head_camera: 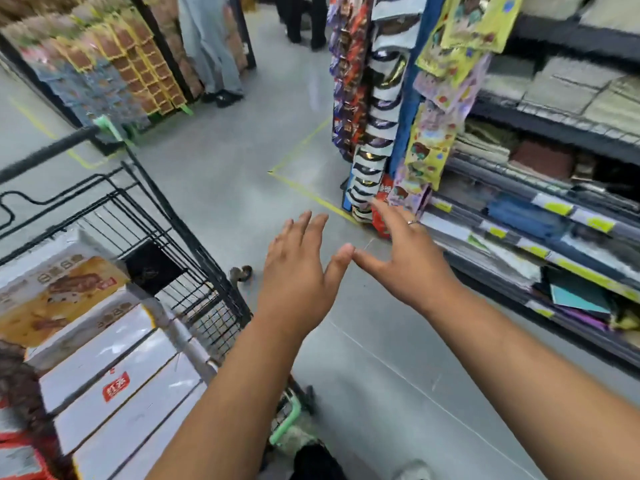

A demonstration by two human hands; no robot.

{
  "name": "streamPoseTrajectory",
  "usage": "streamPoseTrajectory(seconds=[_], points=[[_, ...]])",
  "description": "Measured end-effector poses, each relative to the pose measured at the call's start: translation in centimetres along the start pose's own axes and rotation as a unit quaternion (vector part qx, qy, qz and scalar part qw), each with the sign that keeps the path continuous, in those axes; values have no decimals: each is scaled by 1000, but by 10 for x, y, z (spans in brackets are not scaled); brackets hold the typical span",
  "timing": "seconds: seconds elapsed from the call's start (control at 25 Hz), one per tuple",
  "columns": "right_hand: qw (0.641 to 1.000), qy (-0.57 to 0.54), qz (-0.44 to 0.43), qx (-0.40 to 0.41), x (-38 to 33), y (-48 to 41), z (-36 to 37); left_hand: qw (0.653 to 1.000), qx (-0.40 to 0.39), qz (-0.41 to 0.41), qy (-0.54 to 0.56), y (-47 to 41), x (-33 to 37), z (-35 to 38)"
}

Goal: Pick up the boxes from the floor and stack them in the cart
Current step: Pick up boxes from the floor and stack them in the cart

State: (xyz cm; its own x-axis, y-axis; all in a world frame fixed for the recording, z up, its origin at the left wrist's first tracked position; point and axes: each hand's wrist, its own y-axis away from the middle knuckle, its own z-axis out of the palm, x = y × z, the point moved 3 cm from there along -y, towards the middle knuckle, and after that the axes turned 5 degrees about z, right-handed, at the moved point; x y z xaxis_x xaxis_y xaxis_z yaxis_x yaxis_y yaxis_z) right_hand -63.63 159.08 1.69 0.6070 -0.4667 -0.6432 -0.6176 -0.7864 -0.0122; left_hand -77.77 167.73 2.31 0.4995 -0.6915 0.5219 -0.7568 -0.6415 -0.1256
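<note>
I see a grey store floor [221, 188] marked with yellow tape lines [304, 195], running between stocked aisles. Along the right stands a dark shelving unit [554, 133] holding flat packaged goods with yellow price tags; its end carries hanging snack packets [377, 109]. At upper left is a second display rack [114, 71] of packaged goods, blurred by camera motion. Two persons stand further up the aisle, visible only as legs [211, 46].

At lower left I note a black wire shopping cart [194, 265] with green corner bumpers. The boxes [114, 368] lie stacked inside it: several white flat cartons side by side, one bearing a red label, and one printed with a yellow-brown snack picture [59, 292] on top toward the far end. I see no boxes on the visible floor.

Both bare arms extend forward over the floor, just right of the cart. The left hand [298, 271] is spread flat, palm down, holding nothing. The right hand [401, 258], wearing a ring [413, 222], is likewise spread and empty. The two thumb tips appear to touch, though blur makes this uncertain.
</note>
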Motion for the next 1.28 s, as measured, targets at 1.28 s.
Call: streamPoseTrajectory(seconds=[1.28], points=[[731,38,499,464,401,366,-452,678,-300,662,112,2,706,341]])
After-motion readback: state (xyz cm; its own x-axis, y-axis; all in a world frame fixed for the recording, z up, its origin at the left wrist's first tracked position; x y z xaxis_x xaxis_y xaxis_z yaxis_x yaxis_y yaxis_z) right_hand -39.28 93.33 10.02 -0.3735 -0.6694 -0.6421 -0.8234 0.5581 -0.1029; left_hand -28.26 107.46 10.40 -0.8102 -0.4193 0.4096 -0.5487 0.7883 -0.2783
